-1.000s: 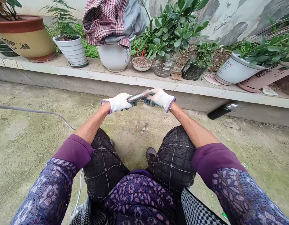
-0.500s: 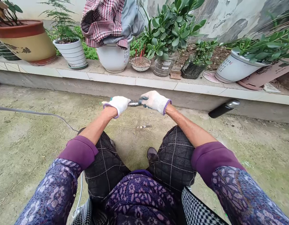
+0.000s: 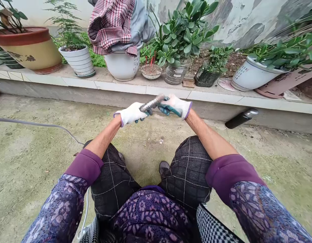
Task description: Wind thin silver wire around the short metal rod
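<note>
the ground (image 3: 31, 175) fills most of the frame, mottled green and grey. a tiled ledge (image 3: 125, 87) crosses the upper part, with a peeling wall (image 3: 247, 23) behind it at upper right. checked trousers (image 3: 112, 182), knees apart, take the lower middle.

on the ledge, a red-rimmed tan pot (image 3: 35, 52) stands at upper left and a ribbed white pot (image 3: 78, 62) beside it. red checked cloth (image 3: 110, 28) drapes a white pot (image 3: 120, 67) at upper middle. a leafy plant (image 3: 187, 33) rises right of that, and a lettered pot (image 3: 254, 74) tilts at upper right. a bowl (image 3: 151, 72) with red sticks sits between the cloth and the plant.

a black bottle (image 3: 240, 118) leans at the ledge's foot, right of centre; a grey cable (image 3: 44, 124) runs in from the left edge.

both hands, in white gloves with teal palms, meet near the centre. the left hand (image 3: 134, 113) is curled around the lower left end of a silvery tube (image 3: 152, 104); the right hand (image 3: 175, 105) has its fingers closed on the upper right end, which is blurred. the tube slants between them, above the ground. below lies a small whitish bit (image 3: 161, 141).
</note>
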A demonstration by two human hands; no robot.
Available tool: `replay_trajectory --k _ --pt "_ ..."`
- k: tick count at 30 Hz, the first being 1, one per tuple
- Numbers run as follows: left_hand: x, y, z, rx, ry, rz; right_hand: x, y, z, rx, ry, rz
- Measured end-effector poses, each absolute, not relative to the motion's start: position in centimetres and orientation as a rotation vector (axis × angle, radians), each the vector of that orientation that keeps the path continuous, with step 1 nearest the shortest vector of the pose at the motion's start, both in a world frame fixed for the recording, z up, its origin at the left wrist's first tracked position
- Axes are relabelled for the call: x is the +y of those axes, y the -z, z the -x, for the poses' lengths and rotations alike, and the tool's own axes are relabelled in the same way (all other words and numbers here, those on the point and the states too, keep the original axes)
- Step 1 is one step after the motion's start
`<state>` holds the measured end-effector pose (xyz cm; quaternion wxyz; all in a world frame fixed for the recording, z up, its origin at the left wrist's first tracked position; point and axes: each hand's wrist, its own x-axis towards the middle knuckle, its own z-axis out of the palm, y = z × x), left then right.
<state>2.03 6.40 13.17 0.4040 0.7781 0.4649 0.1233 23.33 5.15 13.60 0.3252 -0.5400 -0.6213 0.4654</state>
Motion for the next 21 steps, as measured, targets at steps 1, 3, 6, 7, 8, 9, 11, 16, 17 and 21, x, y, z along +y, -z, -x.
replay_trajectory --k 1,3,6,7,8,9,11,16,17,21 --pt "6.7 -13.1 -2.2 1.174 -0.37 -1.951 5.1 -13.6 -23.0 -1.61 -1.192 1.433" --pt "7.8 -12.6 -2.3 1.188 -0.491 -1.931 4.9 -13.3 -22.2 -1.631 -1.131 1.471" --pt "9.8 -11.3 -2.0 1.357 -0.471 -2.075 4.4 -12.6 -21.0 -1.774 -1.071 1.543" --pt "10.3 -10.9 -1.8 1.418 -0.353 -2.205 4.3 -12.4 -20.8 -1.832 -1.051 1.575" --pt "10.6 -10.5 -1.6 1.455 -0.194 -2.341 4.3 -12.2 -20.7 -1.897 -1.023 1.609" --pt "10.7 -10.2 -1.5 1.459 -0.015 -2.46 4.3 -12.0 -20.7 -1.973 -0.979 1.64" --pt "10.3 -9.9 -1.4 1.398 0.299 -2.591 4.7 -11.7 -21.0 -2.156 -0.809 1.677" --pt "8.4 -10.8 -1.6 1.263 0.405 -2.569 5.8 -11.9 -22.1 -2.191 -0.615 1.717" --pt "8.1 -11.1 -1.6 1.243 0.362 -2.525 5.8 -12.1 -22.2 -2.097 -0.719 1.718" --pt "7.5 -11.8 -1.0 1.129 0.218 -2.245 5.4 -12.9 -22.5 -1.804 -1.079 1.567"
